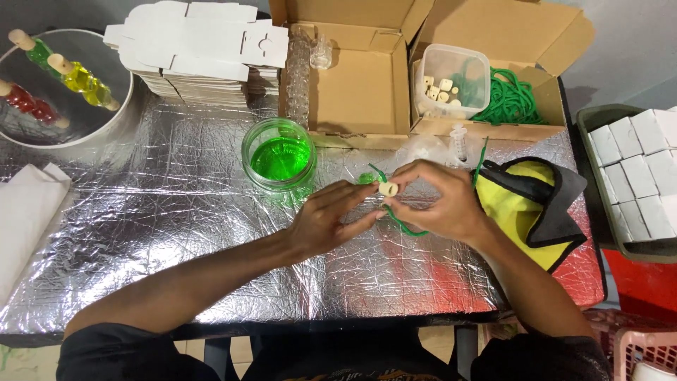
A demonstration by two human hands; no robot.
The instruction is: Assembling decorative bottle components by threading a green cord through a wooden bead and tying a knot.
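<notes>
Centrally, a small pale cork-like cap [388, 188] sits pinched between the fingertips of both hands, just above the foil-covered table [211, 233]. A thin green cord [402, 226] loops from it beneath the right hand [441, 204]; whether the cord passes through the cap is hard to tell at this size. Right hand: fingers curled in, thumb and forefinger closed on the cap. Left hand [328, 219]: fingers extended toward the cap, tips meeting it, otherwise loosely closed.

Just left of the hands stands a glass jar [279, 161] of bright green liquid, upright, lid off. Just right of the right hand lies a yellow cloth with dark edging [529, 212], crumpled.

Beyond the hands, two open cardboard boxes: the near-centre box [360, 92] holds small clear bottles along its left wall; the right box [493, 42] holds a clear plastic tub [451, 77] of pale caps and a tangle of green cord [511, 99]. A stack of flat white cartons [204, 49] sits behind the jar. Far left, a round metal basin [106, 127] holds corked bottles of green, yellow and red liquid. A folded white cloth [25, 204] lies at the left edge.

Right of the table, a dark tray [599, 204] of small white boxes. Table surface is crinkled silver foil; grey wall behind.
</notes>
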